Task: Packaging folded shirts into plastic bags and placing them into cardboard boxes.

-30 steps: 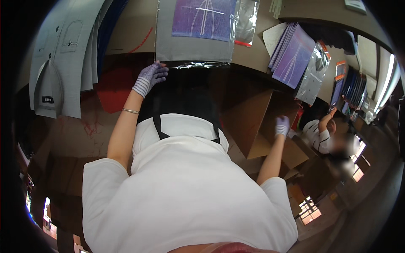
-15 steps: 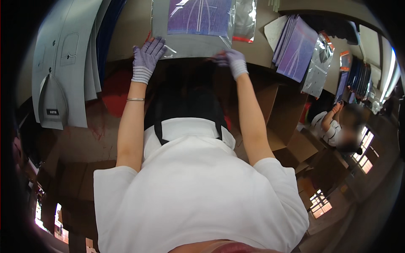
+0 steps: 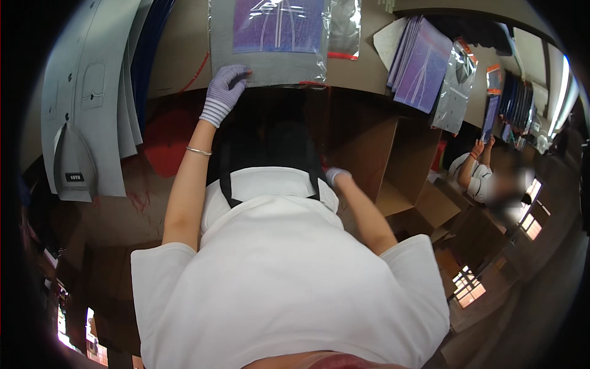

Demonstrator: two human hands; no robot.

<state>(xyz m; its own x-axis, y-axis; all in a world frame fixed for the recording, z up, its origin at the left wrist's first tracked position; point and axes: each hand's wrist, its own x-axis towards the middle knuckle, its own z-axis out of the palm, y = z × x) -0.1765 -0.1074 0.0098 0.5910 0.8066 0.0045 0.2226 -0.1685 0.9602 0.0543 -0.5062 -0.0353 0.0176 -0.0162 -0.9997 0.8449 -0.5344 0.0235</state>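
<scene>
My left hand, in a purple striped glove, rests on the near left corner of a clear plastic bag. The bag holds a grey sheet with a purple printed panel and lies on the brown table. My right hand, also gloved, is down at my right side, by my apron and next to an open cardboard box. Most of that hand is hidden by my body, so its grip is unclear. A red strip runs along the bag's near right edge.
Grey fabric panels lie stacked at the left. A pile of purple printed sheets in bags sits at the right of the table. Another person works at the far right beside more stacked items.
My right hand has left the bag's near edge and dropped down to my right side by the cardboard box. My left hand stays at the bag's left corner.
</scene>
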